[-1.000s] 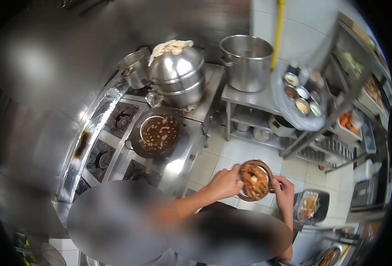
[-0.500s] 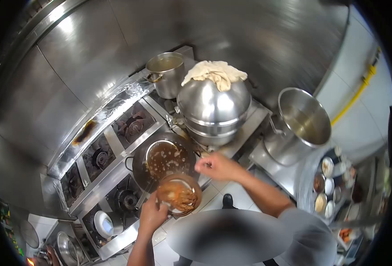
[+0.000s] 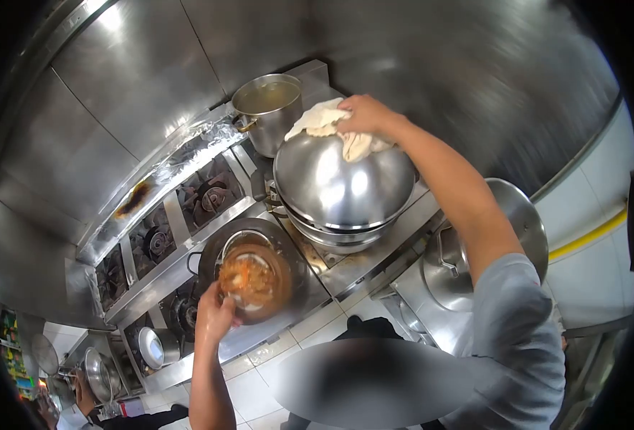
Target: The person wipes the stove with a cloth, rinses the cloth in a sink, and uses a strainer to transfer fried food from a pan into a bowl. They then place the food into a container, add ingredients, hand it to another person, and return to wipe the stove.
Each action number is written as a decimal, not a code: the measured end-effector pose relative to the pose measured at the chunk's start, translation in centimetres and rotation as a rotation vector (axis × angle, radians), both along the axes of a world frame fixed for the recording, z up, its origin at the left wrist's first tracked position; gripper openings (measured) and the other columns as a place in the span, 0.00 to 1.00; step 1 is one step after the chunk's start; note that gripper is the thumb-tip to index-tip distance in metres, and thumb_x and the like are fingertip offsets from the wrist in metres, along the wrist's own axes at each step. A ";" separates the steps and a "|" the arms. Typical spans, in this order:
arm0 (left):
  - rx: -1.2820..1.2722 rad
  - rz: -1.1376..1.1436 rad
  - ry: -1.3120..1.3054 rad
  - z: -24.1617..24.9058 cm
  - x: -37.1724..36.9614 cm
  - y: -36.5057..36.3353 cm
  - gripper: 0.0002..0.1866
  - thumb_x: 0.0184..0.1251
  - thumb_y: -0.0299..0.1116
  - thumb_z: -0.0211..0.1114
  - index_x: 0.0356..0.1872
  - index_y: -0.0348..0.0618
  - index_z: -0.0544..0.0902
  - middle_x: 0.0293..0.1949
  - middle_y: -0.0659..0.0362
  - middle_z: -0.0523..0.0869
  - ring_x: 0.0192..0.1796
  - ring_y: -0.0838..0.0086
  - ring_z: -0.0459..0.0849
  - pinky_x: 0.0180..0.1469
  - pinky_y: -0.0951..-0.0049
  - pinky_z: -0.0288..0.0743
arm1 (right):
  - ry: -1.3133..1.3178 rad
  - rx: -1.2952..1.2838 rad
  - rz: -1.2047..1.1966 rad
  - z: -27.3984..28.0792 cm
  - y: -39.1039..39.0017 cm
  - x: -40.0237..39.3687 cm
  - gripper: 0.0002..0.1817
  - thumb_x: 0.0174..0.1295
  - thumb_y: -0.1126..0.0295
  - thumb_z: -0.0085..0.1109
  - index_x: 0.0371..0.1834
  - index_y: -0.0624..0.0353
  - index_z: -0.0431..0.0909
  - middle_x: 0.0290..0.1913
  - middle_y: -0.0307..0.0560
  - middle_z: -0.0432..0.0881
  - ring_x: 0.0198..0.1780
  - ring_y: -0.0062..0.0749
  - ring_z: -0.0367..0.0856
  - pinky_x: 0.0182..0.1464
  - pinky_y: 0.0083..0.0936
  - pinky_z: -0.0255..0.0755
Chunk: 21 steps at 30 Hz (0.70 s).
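The left hand (image 3: 216,315) pinched the near-left edge of a brown bowl (image 3: 282,278), thumb on the rim; its other fingers were probably curled beneath, though the bowl hid most of them. The bowl, with orange-brown food (image 3: 245,279) in it, was left of the frame's centre, above the dark wok (image 3: 209,240) as seen from overhead. In the upper middle of the frame, the right hand (image 3: 368,116) was closed on a pale cloth (image 3: 322,117), bunched on top of a domed steel lid (image 3: 345,179).
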<state>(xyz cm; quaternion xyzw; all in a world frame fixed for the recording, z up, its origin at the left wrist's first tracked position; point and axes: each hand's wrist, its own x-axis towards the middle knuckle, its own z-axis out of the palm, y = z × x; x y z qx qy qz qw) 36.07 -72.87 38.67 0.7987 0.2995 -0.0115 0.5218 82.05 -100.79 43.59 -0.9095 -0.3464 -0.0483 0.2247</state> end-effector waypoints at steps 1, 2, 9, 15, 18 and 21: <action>0.033 -0.025 -0.013 0.2 1.4 0.0 0.24 0.63 0.25 0.52 0.60 0.27 0.74 0.27 0.48 0.84 0.19 0.69 0.85 0.21 0.71 0.79 | 0.081 0.040 -0.011 1.4 -0.9 0.5 0.32 0.47 0.55 0.70 0.56 0.58 0.84 0.53 0.54 0.86 0.54 0.43 0.85 0.57 0.33 0.77; 0.064 -0.051 -0.026 0.5 3.0 -0.1 0.23 0.63 0.26 0.53 0.60 0.27 0.74 0.27 0.47 0.85 0.19 0.68 0.85 0.21 0.70 0.79 | 0.162 0.078 -0.022 2.9 -1.9 1.0 0.30 0.49 0.58 0.69 0.56 0.62 0.83 0.50 0.53 0.87 0.50 0.39 0.86 0.53 0.30 0.79; 0.230 -0.222 -0.042 2.1 17.3 -2.2 0.23 0.69 0.32 0.55 0.62 0.29 0.74 0.31 0.46 0.87 0.23 0.66 0.89 0.27 0.70 0.82 | 0.607 0.441 -0.091 6.2 -8.7 6.2 0.27 0.52 0.62 0.69 0.56 0.64 0.83 0.43 0.42 0.86 0.40 0.23 0.84 0.41 0.24 0.77; 0.209 -0.500 0.017 -5.9 30.7 -4.2 0.22 0.69 0.34 0.57 0.59 0.30 0.76 0.36 0.44 0.88 0.27 0.66 0.89 0.28 0.67 0.84 | 0.683 0.564 -0.063 5.2 -9.3 7.4 0.26 0.53 0.64 0.68 0.55 0.64 0.83 0.42 0.42 0.87 0.39 0.23 0.84 0.41 0.24 0.78; 0.264 -0.784 -0.037 -17.5 37.3 -2.8 0.21 0.68 0.35 0.58 0.57 0.33 0.79 0.39 0.45 0.88 0.30 0.65 0.89 0.28 0.67 0.84 | 0.674 0.573 -0.068 5.3 -8.6 6.8 0.24 0.53 0.65 0.68 0.54 0.64 0.84 0.41 0.42 0.87 0.38 0.23 0.84 0.40 0.24 0.78; 0.339 -0.863 0.012 -15.3 37.0 -7.2 0.19 0.68 0.36 0.58 0.53 0.34 0.83 0.40 0.45 0.88 0.33 0.63 0.89 0.33 0.66 0.85 | 0.666 0.549 -0.071 5.5 -8.2 6.5 0.24 0.52 0.65 0.68 0.53 0.64 0.84 0.40 0.42 0.87 0.37 0.23 0.84 0.39 0.24 0.78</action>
